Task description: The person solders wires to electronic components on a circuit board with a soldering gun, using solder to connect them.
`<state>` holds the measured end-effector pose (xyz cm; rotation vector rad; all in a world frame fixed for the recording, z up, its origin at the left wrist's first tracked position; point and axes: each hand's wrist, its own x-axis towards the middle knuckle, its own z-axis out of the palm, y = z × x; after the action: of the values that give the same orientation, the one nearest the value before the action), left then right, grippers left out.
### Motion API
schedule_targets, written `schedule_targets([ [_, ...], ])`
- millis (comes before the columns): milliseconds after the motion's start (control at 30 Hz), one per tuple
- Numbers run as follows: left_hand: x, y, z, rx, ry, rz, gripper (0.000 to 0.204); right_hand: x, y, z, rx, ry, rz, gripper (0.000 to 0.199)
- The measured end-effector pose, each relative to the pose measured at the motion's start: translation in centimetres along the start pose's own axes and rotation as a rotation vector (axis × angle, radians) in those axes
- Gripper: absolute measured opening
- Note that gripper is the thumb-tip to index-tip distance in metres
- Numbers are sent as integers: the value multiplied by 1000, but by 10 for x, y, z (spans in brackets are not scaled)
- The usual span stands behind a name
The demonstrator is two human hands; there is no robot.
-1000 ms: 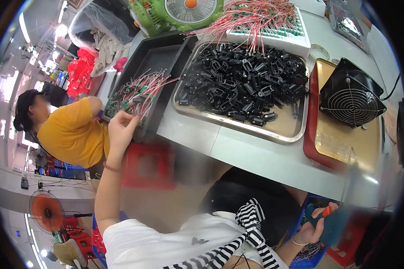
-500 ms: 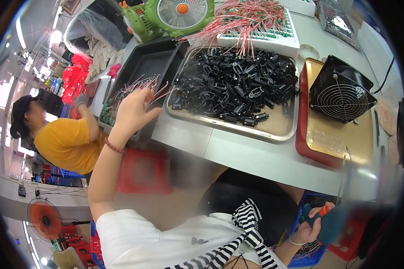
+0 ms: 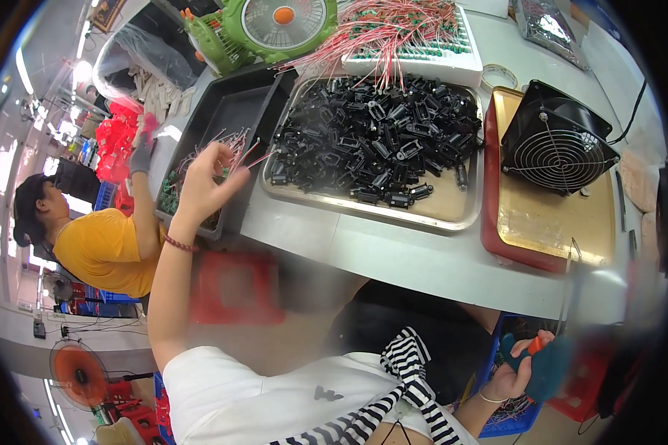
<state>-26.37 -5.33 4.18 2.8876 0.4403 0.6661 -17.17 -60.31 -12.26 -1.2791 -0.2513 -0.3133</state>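
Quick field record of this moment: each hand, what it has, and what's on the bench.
Left hand: over the black tray, fingers pinching red-wired parts
Right hand: below the table edge, gripping a teal-handled tool
Centre: metal tray heaped with black connectors
Right: black fan on a red-rimmed tray
Far side: green fan, white tray of wired parts
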Motion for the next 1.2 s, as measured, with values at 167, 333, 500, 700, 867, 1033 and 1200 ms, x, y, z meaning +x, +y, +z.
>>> schedule_targets([
  [167,-4,7,1,47,-51,-104,20,-1,-1,2,-15,31,17,58],
  [333,1,-22,3,235,-160,-343,31,-2,-3,1,-26,64,25,60],
  [500,-3,-35,4,409,-246,-6,20,-2,-5,4,-27,81,41,59],
  [700,19,2,-28,552,-559,-77,23,-3,-7,12,-56,116,54,59],
  [867,50,88,-6,563,-143,207,18,-3,-6,13,2,101,39,54],
  [1033,67,183,80,2,-190,720,20,-8,-7,14,33,104,49,55],
  [1200,86,233,145,12,-203,737,15,-13,-7,13,8,122,77,52],
])
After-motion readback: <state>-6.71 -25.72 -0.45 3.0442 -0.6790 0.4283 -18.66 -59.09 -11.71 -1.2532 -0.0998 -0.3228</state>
